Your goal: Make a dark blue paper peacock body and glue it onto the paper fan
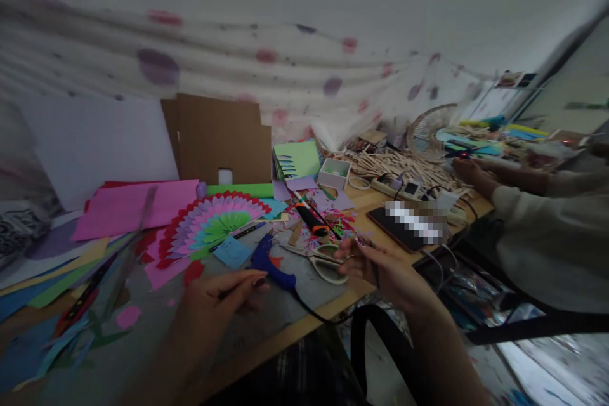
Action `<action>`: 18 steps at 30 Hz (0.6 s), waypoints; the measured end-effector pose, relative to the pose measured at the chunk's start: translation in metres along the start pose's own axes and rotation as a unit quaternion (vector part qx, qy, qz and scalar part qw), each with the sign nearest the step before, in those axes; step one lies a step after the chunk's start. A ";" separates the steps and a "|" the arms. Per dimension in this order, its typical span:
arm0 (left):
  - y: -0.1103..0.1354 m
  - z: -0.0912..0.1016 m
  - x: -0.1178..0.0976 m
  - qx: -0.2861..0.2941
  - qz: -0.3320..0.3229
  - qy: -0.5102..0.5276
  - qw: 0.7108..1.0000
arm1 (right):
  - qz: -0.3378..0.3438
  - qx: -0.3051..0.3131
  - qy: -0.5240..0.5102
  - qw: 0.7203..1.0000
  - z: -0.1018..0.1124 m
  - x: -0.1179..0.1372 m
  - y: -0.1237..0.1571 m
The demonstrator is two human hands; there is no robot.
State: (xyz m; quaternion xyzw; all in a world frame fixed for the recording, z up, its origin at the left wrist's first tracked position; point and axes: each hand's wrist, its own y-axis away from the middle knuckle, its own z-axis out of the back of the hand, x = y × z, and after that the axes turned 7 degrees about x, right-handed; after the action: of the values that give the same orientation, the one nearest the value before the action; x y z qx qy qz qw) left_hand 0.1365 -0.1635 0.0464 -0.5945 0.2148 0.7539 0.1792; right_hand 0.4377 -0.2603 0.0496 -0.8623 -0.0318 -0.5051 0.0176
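My left hand point(221, 298) is over the near part of the table, thumb and forefinger pinched together. Whatever may lie between those fingertips is too small to see. Just past them rests a blue glue gun point(273, 266), its black cord running off the front edge. To the right my right hand point(380, 266) hovers at the edge, fingers curled in toward the thumb; blur hides what they may hold. Scissors with pale handles point(326, 261) lie beside it. A layered paper fan point(219, 222) in red, pink, purple, blue and green spreads beyond my left hand, near a light blue paper piece point(233, 252).
An orange-and-black utility knife point(311, 220) lies among paper scraps. A phone point(399, 228) and a power strip point(412, 193) are to the right. Brown cardboard point(219, 139) leans at the back. Another person's sleeve point(547, 222) and hands reach in at the right.
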 end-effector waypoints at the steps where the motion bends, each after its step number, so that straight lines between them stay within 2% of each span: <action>1: -0.001 0.000 -0.001 0.000 -0.004 0.007 1.000 | 0.006 -0.004 -0.003 1.000 0.002 0.003 0.005; 3: -0.003 -0.010 -0.006 0.009 -0.016 0.023 1.000 | 0.017 -0.001 -0.017 1.000 -0.001 0.006 0.014; 5: -0.004 -0.034 -0.012 0.029 -0.048 0.032 0.998 | 0.026 0.022 -0.030 0.999 -0.013 0.003 0.016; 6: -0.004 -0.048 -0.014 0.059 -0.057 0.029 0.996 | 0.028 0.042 -0.024 0.998 -0.022 -0.002 0.015; 9: -0.002 -0.090 -0.015 0.129 -0.060 0.006 0.990 | 0.019 0.093 0.054 0.994 -0.050 -0.022 0.004; 11: 0.002 -0.102 -0.012 0.131 -0.060 -0.016 0.990 | 0.004 0.100 0.109 0.989 -0.060 -0.034 -0.001; 12: 0.005 -0.101 -0.009 0.128 -0.061 -0.026 0.990 | -0.004 0.095 0.137 0.986 -0.061 -0.037 -0.002; 14: 0.011 -0.084 -0.006 0.123 -0.062 -0.039 0.990 | -0.023 0.072 0.211 0.975 -0.051 -0.033 0.002; 16: 0.017 -0.056 -0.004 0.113 -0.060 -0.041 0.991 | -0.042 0.024 0.304 0.952 -0.027 -0.016 0.008; 18: 0.022 -0.028 -0.005 0.083 -0.062 -0.033 0.994 | -0.046 -0.064 0.411 0.908 0.004 0.010 0.011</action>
State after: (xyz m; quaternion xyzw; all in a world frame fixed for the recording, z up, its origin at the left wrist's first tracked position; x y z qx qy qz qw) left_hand 0.1492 -0.1969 0.0477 -0.5649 0.2331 0.7398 0.2816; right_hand 0.4472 -0.2704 0.0563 -0.5751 -0.0290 -0.8160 -0.0498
